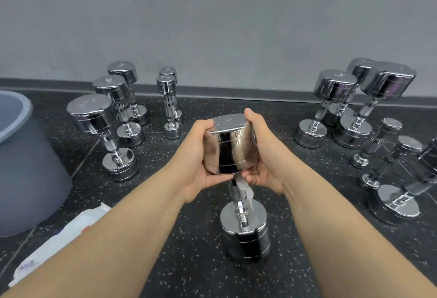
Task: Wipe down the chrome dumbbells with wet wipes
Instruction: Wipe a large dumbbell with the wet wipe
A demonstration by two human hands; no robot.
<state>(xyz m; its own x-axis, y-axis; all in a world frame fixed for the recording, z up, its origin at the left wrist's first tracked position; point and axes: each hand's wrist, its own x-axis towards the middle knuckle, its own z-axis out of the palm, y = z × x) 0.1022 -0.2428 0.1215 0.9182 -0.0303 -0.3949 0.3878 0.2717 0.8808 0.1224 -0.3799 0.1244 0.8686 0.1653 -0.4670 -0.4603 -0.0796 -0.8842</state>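
Dumbbell (233, 148): upright mid-frame, top head between my palms.
Left hand (196, 156): grips head.
Right hand (264, 158): grips head, wipe (246, 190) beneath.

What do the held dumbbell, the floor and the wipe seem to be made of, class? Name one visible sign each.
The dumbbell: metal, likely chrome-plated; mirror-bright reflections. The floor: probably rubber; matte black with pale flecks. The wipe: thin white paper or nonwoven cloth; hangs limp and crumpled.
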